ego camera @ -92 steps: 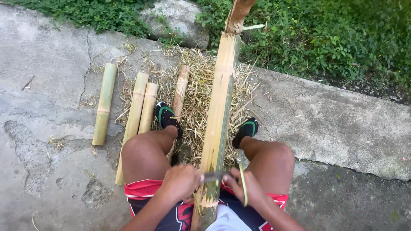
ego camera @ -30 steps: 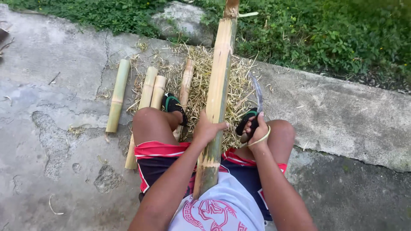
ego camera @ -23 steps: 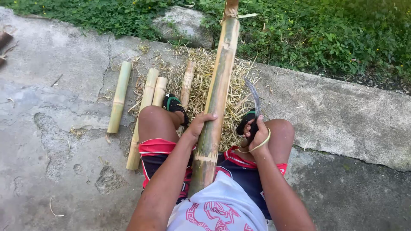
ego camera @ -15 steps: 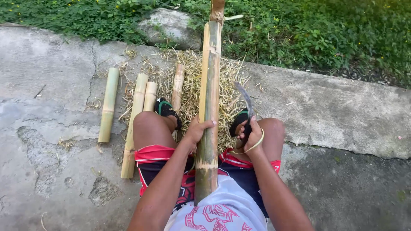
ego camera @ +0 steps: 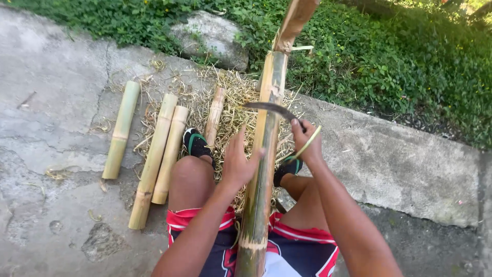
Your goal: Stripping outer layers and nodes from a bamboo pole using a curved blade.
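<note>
A long bamboo pole (ego camera: 262, 169) runs from my lap up between my knees toward the grass. My left hand (ego camera: 239, 161) rests against its left side, fingers spread along the stalk. My right hand (ego camera: 306, 137) grips the handle of a curved knife (ego camera: 269, 107), whose dark blade lies across the pole above my left hand. A yellow-green band hangs around my right hand. My feet in black and green shoes (ego camera: 196, 143) sit on a heap of dry shavings (ego camera: 233, 110).
Several cut bamboo lengths (ego camera: 154, 159) lie side by side on the cracked concrete (ego camera: 56, 118) to my left, one apart (ego camera: 121, 129). A grey rock (ego camera: 210, 37) and thick green ground plants (ego camera: 379, 56) border the slab's far edge.
The pole has been turned and shifted in my lap. My right hand has swung the knife from beside the pole to across it, while my left hand slid up the stalk.
</note>
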